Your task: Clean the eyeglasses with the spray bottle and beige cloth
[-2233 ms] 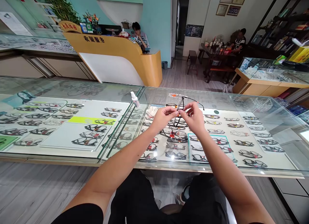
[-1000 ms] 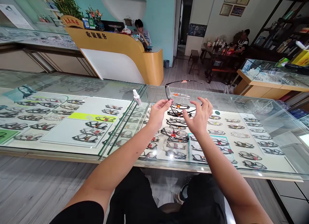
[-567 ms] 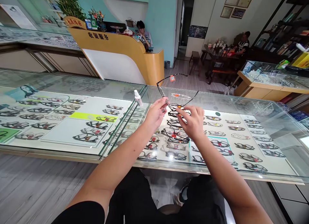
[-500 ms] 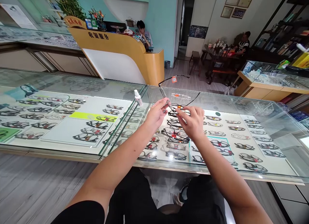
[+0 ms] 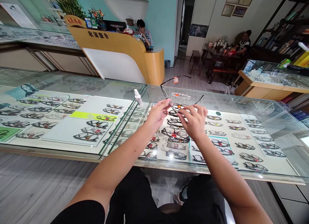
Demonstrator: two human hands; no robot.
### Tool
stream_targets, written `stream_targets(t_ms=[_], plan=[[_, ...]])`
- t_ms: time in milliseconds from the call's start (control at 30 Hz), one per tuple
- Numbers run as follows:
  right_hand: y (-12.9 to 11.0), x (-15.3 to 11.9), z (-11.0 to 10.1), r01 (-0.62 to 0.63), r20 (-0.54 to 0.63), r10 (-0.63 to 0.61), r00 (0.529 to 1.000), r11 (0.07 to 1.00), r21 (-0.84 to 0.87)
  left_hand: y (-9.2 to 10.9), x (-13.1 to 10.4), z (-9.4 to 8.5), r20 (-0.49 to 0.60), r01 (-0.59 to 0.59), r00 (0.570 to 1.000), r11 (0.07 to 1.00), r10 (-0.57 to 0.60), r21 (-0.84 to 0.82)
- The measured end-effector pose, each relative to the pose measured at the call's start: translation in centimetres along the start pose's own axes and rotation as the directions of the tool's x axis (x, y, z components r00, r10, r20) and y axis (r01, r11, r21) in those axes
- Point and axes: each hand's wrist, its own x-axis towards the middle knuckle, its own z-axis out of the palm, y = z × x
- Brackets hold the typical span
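Note:
Above the glass counter, both my hands hold one pair of dark-framed eyeglasses [image 5: 164, 91], its temples unfolded and pointing away from me. An orange tag hangs on the upper temple. My left hand [image 5: 158, 113] pinches the frame near the left lens between thumb and fingers. On the other side, my right hand [image 5: 194, 121] grips the front of the frame with thumb and fingertips, covering part of it. A clear pair of glasses with an orange tag [image 5: 181, 96] lies on the glass just beyond. To the left stands a white spray bottle [image 5: 138, 98], upright on the counter.
Beneath the glass top of the display counter [image 5: 120, 163] lie rows of eyeglasses [image 5: 175, 134]. Across the aisle is a curved wooden cashier desk [image 5: 154, 64] with a person seated behind it. Another person sits at a table [image 5: 217, 51] at the back right.
The eyeglasses and both hands have shifted slightly to the right. My right hand's fingers have moved a little on the frame; both hands keep their hold.

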Motion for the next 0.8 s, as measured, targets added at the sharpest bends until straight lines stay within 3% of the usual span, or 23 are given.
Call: stream_targets(t_ms=[467,633,700,733,767,800], plan=[[0.3,-0.3,-0.3,0.137,-0.050,-0.136,0.989,0.990,0.017,0.1,-0.6,0.4,0.055,0.038,0.998,0.998,-0.040,0.053],[1.3,-0.1,-1.3,0.054,-0.176,-0.059,0.983,0.998,-0.033,0.5,-1.3,0.9,0.158,-0.016,0.987,0.984,-0.013,0.175],[1.9,0.2,-1.9,0.004,-0.246,-0.021,0.969,0.998,-0.067,1.1,-1.1,0.7,0.146,-0.147,0.983,0.950,0.110,0.274],[2.2,0.3,-2.2,-0.012,-0.288,-0.011,0.958,0.997,-0.079,1.6,-0.8,0.3,0.104,-0.252,0.968,0.910,0.230,0.328],[2.5,0.4,-2.4,-0.019,-0.332,-0.010,0.943,0.996,-0.087,2.2,-0.3,-0.2,0.040,-0.362,0.925,0.846,0.377,0.391],[2.8,0.5,-2.6,-0.020,-0.376,-0.015,0.926,0.996,-0.089,2.8,0.3,-1.0,-0.036,-0.455,0.848,0.762,0.528,0.460]])
